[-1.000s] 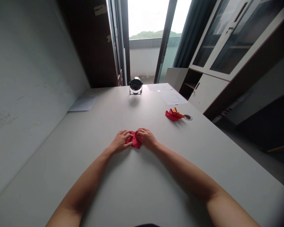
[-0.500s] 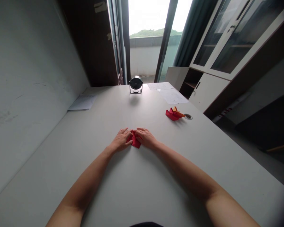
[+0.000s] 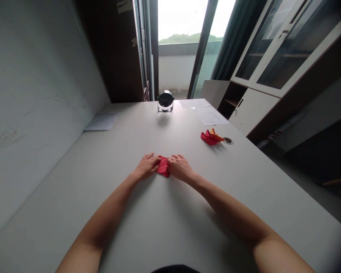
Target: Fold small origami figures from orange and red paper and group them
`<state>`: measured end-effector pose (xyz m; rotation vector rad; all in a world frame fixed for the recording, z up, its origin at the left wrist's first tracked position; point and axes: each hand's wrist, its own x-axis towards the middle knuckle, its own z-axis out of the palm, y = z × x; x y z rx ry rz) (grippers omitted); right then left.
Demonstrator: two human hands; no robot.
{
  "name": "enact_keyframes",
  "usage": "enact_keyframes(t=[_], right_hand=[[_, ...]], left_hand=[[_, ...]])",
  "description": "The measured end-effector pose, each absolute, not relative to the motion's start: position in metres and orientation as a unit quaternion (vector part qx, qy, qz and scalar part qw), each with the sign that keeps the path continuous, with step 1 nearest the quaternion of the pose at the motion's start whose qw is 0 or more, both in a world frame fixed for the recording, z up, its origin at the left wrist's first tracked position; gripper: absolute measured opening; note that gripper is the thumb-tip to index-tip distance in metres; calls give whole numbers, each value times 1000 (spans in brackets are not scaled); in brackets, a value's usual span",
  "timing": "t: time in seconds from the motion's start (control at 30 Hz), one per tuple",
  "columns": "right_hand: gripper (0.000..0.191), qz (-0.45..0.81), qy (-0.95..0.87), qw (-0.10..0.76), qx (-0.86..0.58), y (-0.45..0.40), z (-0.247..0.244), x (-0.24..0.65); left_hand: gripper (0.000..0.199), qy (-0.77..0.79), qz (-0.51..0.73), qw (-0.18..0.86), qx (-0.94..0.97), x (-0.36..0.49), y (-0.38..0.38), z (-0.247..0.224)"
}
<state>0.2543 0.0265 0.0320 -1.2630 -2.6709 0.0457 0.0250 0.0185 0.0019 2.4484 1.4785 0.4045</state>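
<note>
A small piece of folded red paper (image 3: 163, 166) lies on the white table (image 3: 147, 227), its creased face showing between my hands. My left hand (image 3: 148, 166) has its fingers on the paper's left edge. At the right edge, the bent fingers of my right hand (image 3: 180, 167) grip the paper. The undersides of the fingers and the thumb tips are partly hidden.
Folded red and orange paper pieces (image 3: 211, 137) stand at the right, beside a round cable hole (image 3: 228, 140). A round black device on a metal stand (image 3: 165, 101) is at the back. Paper sheets (image 3: 210, 116) lie back right, with another sheet (image 3: 101, 121) by the left wall.
My hands have moved slightly apart, and more of the red paper's creased face shows between them. The whole view has shifted a little.
</note>
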Motion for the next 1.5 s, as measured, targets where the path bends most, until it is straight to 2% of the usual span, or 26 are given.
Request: enact_keyframes(t=[0.33, 0.4, 0.53, 0.63, 0.73, 0.97, 1.23, 1.5], right_hand=[[20, 10, -887, -29, -461, 7, 51, 261], [25, 1, -878, -13, -479, 8, 53, 262], [31, -23, -866, 111, -486, 14, 48, 257], [28, 25, -894, 162, -417, 21, 32, 253], [37, 72, -924, 164, -339, 28, 13, 253], [54, 113, -923, 132, -343, 32, -2, 258], [49, 82, -910, 95, -395, 37, 5, 257], [50, 63, -906, 85, -411, 44, 9, 264]], left_hand=[[37, 511, 145, 136, 836, 25, 17, 4], [37, 510, 142, 135, 837, 26, 17, 4], [40, 511, 140, 123, 839, 26, 18, 0], [41, 513, 140, 116, 839, 26, 19, -2], [41, 516, 145, 116, 836, 25, 20, -3], [36, 514, 159, 112, 836, 24, 21, 3], [26, 509, 202, 75, 834, 22, 19, 5], [22, 439, 203, 80, 871, 25, 14, 15]])
